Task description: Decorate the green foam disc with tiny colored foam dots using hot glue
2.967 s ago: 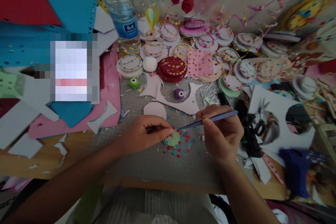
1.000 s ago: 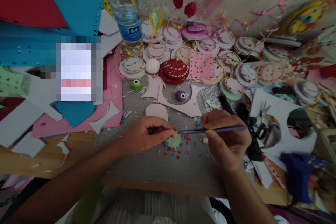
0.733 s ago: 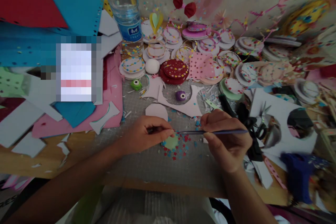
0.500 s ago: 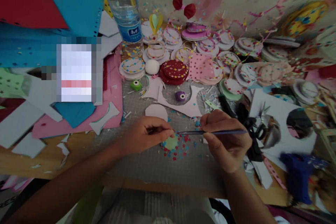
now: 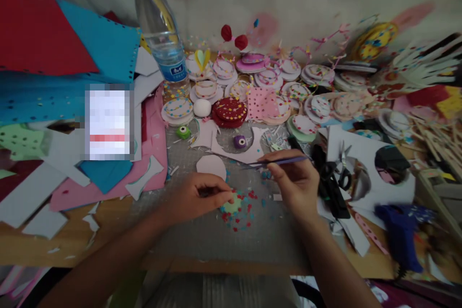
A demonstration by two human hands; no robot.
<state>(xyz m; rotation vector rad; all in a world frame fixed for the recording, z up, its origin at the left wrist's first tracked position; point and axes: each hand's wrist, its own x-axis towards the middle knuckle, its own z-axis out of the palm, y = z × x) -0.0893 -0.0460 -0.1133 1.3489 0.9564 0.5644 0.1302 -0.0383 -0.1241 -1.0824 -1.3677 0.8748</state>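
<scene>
the tweezers [image 5: 288, 159], pinched by the right hand [image 5: 299, 182], have been lifted off the fingertips of the left hand [image 5: 200, 198]; work at the green disc [image 5: 231, 204], lower centre, seems paused. left thumb and forefinger held close at its edge; anything pinched can't be told. counted: one tweezers, one disc, one green punch [image 5: 183, 131], one purple punch [image 5: 240, 142]; paper stars [image 5: 236, 229] uncountable.

Beyond the left fingers [image 5: 218, 199] and to their left, a water bottle [image 5: 159, 24] bears a blue label [image 5: 176, 70] whose white Chinese characters seem to read 康师傅; its smaller line is illegible. Ahead of those fingers, a green punch [image 5: 183, 132] and purple punch [image 5: 239, 142] each show a black star on white.
</scene>
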